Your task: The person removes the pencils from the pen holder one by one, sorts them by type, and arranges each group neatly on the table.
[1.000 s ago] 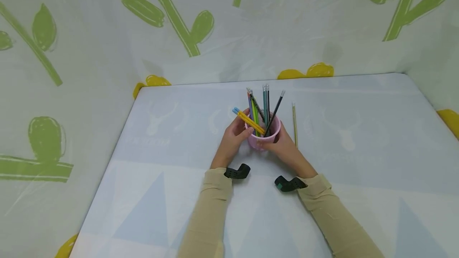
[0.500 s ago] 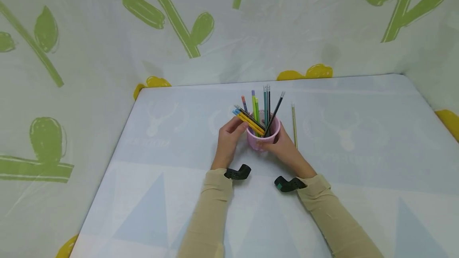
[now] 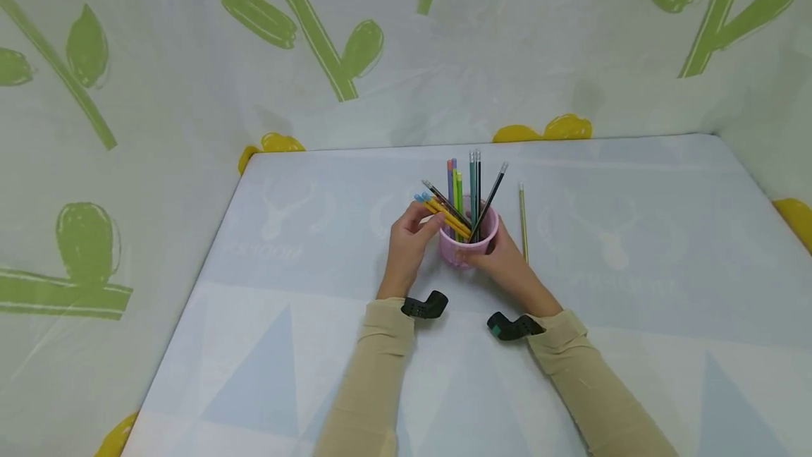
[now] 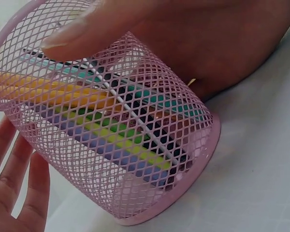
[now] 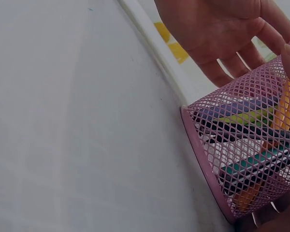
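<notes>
In the head view, a pink mesh pencil cup [image 3: 458, 252] stands upright on the table, filled with several pencils. My right hand [image 3: 507, 259] grips the cup from the right, its thumb across the front wall. At the left rim, my left hand [image 3: 409, 242] pinches two yellow pencils [image 3: 447, 216] with blue ends between thumb and fingers. Its other fingers [image 4: 31, 188] spread out beside the mesh in the left wrist view. A dark pencil [image 3: 438, 191] leans left just above the yellow ones. Green and purple pencils [image 3: 458, 196] stand at the back left, teal and black pencils [image 3: 474, 182] to the right.
A single gold-coloured pencil [image 3: 523, 221] lies on the table [image 3: 317, 344] just right of the cup and right hand. Behind the table rises a white wall covering [image 3: 507, 55] with green leaf prints. Black wrist cameras [image 3: 426, 305] sit on both wrists.
The dark pencil has tipped from near upright to leaning left beside the yellow ones. The orange-ended pencil leaned left, then came back upright. My left hand shifted slightly; the right still holds the cup.
</notes>
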